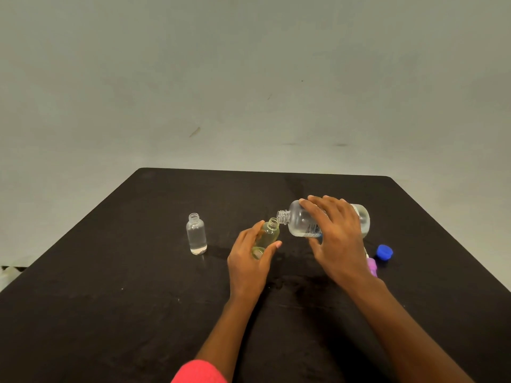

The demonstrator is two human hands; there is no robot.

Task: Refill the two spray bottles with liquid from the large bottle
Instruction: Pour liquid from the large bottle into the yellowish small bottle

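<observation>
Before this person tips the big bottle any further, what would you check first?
1. Mouths lined up: ok. The neck of the large bottle meets the open neck of the yellowish small bottle.
2. Grip of the left hand: ok, fingers and thumb curl round the yellowish small bottle.
3. Grip of the right hand: ok, it wraps over the large bottle's body.
4. Liquid left to pour: ok, some lies along the large bottle's lower side.
5. Fill level in the yellowish small bottle: cannot tell.
6. The second small bottle: ok, upright, uncapped, nearly empty, standing apart to the left.
</observation>
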